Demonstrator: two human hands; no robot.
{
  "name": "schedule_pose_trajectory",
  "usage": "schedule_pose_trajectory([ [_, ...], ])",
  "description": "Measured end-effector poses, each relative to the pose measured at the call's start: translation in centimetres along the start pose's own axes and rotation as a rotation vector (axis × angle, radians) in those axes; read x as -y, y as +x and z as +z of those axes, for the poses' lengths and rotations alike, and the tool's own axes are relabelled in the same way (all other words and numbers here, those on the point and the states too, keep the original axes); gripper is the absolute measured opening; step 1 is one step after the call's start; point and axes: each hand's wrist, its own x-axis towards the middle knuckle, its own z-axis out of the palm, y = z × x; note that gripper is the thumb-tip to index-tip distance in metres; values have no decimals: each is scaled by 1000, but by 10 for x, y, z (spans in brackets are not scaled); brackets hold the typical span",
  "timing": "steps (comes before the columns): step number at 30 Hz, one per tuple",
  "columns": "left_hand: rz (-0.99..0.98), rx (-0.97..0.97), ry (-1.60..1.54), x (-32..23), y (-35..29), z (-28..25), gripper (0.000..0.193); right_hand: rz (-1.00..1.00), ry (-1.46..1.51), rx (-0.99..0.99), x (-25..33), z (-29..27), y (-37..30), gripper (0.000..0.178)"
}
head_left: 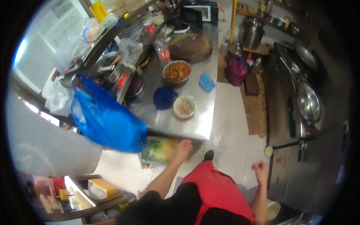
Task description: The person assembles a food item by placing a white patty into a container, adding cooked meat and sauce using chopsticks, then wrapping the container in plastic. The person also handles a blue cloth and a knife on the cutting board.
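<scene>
My left hand [183, 146] reaches forward below the front edge of the steel counter [195, 127] and grips the right end of a clear container of green leaves [160, 150], held above the tiled floor. Off to the right, my right hand [260, 167] is raised beside a steel cabinet [300, 176], curled into a fist with nothing visible in it. A red apron [215, 187] over a black top fills the lower middle.
A large blue plastic bag [108, 120] hangs left of the container. The counter carries a bowl of orange-brown food [177, 71], a film-covered bowl [184, 106], blue cloths [165, 97] and a round wooden board [190, 47]. Woks [308, 101] sit right. Another person's gloved hand [44, 183] is lower left.
</scene>
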Motion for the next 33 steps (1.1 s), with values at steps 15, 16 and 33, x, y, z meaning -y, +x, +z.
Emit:
schedule_pose_trajectory([
  [15, 172, -32, 104, -94, 254, 151, 18, -174, -566, 628, -307, -184, 112, 37],
  [16, 153, -42, 70, -97, 270, 163, 18, 91, -689, 552, -290, -192, 147, 36],
  [33, 28, -528, -27, -197, 449, 272, 19, -388, -468, 775, 278, 182, 922, 28],
])
